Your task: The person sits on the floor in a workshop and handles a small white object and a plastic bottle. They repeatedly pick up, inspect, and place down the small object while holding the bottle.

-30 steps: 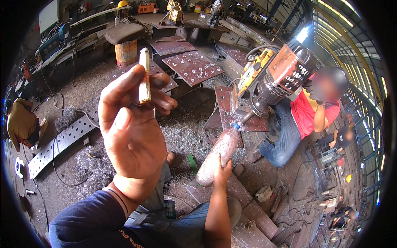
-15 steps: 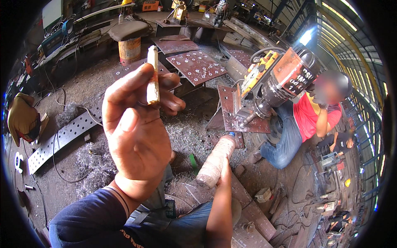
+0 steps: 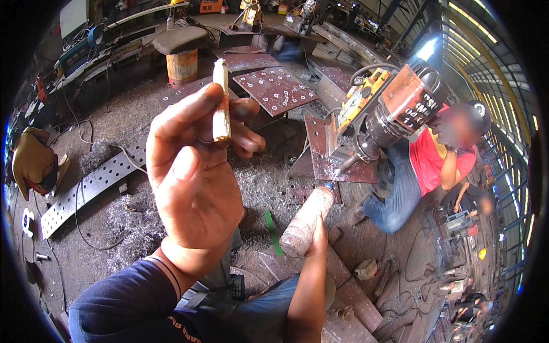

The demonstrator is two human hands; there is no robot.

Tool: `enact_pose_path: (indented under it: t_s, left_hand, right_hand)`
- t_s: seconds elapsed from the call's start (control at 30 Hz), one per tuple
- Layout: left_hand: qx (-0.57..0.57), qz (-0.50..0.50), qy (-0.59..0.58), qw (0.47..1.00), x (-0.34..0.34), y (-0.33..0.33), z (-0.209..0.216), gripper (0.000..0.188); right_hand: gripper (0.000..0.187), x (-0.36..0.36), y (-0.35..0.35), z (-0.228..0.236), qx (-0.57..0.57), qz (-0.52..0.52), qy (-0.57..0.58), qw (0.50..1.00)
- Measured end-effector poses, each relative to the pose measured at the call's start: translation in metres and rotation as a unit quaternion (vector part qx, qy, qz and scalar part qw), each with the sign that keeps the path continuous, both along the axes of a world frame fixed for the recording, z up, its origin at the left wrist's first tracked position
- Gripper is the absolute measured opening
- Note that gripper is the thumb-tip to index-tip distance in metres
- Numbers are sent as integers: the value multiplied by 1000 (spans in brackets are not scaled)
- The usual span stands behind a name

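Note:
My left hand [image 3: 197, 183] is raised, palm toward me, and pinches a short whitish rolled cigarette [image 3: 221, 106] between its fingers. The cigarette stands nearly upright. Lower down, my right hand [image 3: 318, 237] grips a bottle [image 3: 309, 220] wrapped in pale material. Its narrow blue tip points away from me toward the drill bit [image 3: 347, 163]. A heavy drill machine [image 3: 397, 108] with a yellow side stands tilted in view on a reddish-brown steel plate [image 3: 319, 134]. Bright metal shavings lie around the bit.
A co-worker in a red shirt [image 3: 423, 166] sits right beside the drill. Drilled brown plates [image 3: 275, 91] lie beyond my left hand. A long perforated strip [image 3: 94, 183], cables and metal shavings cover the floor at left. A padded stool [image 3: 182, 57] stands behind; another person [image 3: 35, 160] crouches far left.
Both hands keep their holds. The whole view has shifted slightly, and the cigarette and the bottle appear a little farther right.

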State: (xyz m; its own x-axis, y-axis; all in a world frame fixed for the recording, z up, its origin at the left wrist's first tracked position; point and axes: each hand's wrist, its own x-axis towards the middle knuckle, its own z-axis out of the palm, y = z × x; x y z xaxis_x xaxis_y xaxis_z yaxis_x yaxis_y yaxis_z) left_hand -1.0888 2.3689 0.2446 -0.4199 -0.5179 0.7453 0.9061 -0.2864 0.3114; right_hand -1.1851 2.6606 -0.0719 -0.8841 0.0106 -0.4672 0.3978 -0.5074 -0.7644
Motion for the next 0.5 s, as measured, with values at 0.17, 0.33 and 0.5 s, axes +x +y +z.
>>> enact_pose_path:
  t_s: [0.17,0.33,0.5]
  left_hand:
    - [15,-45,-6,999,2,1,2,59]
    - [-6,-12,-11,1000,1,0,-1,62]
    - [7,-11,-9,1000,2,2,-1,58]
  right_hand:
    - [60,-7,8,-15,33,4,1,999]
    - [60,-5,6,-14,55,-5,14,998]
    - [63,-3,4,-8,52,-3,6,999]
